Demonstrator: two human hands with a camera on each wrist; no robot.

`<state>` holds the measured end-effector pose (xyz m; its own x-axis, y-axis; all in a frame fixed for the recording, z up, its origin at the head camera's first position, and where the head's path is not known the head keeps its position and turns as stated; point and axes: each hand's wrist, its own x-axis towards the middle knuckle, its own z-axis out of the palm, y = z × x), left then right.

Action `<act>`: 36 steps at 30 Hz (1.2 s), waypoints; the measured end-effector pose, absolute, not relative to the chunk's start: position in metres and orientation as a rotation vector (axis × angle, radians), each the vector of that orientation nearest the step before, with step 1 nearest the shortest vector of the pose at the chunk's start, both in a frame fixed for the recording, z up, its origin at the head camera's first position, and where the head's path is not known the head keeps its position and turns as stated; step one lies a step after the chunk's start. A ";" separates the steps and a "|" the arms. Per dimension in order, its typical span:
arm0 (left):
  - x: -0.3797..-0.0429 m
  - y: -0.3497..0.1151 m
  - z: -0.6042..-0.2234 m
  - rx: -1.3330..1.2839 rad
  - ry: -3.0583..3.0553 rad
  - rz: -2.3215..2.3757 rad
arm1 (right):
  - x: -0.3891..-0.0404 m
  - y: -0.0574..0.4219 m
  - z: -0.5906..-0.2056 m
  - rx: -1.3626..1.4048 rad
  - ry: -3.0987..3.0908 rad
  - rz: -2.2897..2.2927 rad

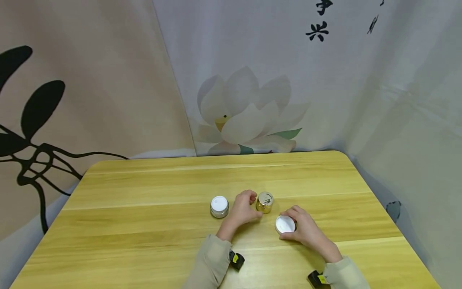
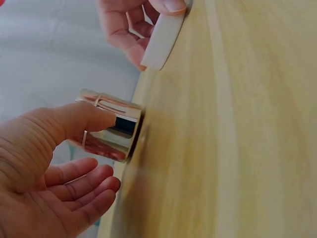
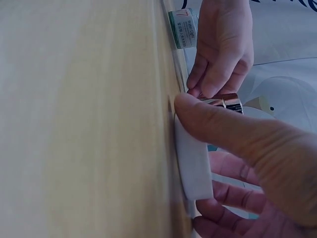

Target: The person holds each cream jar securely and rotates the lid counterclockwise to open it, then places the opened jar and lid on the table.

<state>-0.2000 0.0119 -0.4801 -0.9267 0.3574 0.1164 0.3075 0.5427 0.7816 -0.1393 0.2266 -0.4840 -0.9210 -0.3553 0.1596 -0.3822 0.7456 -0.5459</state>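
Observation:
A gold jar (image 1: 264, 202) with dark marks on its lid stands upright on the table. Beside its left side is my left hand (image 1: 244, 210), fingers loosely bent and spread from the thumb; in the left wrist view the thumb (image 2: 91, 121) overlaps the shiny jar wall. My right hand (image 1: 306, 228) holds a low white round container (image 1: 285, 224) at the table surface, thumb on the near edge and fingers on the far edge. Its plain white side (image 3: 192, 158) shows in the right wrist view.
Left of my left hand stands a clear jar (image 1: 219, 207) with a white lid; its printed label (image 3: 184, 29) shows in the right wrist view. The wooden table (image 1: 144, 241) ends at a rear edge before a printed curtain (image 1: 249, 100).

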 end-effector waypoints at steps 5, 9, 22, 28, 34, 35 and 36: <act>-0.202 0.016 -0.483 0.583 2.683 1.364 | -0.139 0.225 -0.484 0.630 -2.884 0.909; -0.204 0.018 -0.485 0.613 2.696 1.353 | -0.139 0.225 -0.484 0.637 -2.873 0.901; -0.205 0.018 -0.491 0.645 2.703 1.368 | -0.138 0.224 -0.486 0.607 -2.891 0.921; -0.204 0.017 -0.492 0.690 2.682 1.430 | -0.138 0.224 -0.485 0.593 -2.891 0.917; -0.201 0.014 -0.486 0.645 2.551 1.629 | -0.138 0.225 -0.485 0.603 -2.880 0.913; -0.201 0.014 -0.485 0.629 2.537 1.657 | -0.138 0.226 -0.485 0.603 -2.878 0.912; -0.201 0.013 -0.483 0.611 2.526 1.681 | -0.137 0.226 -0.485 0.601 -2.876 0.911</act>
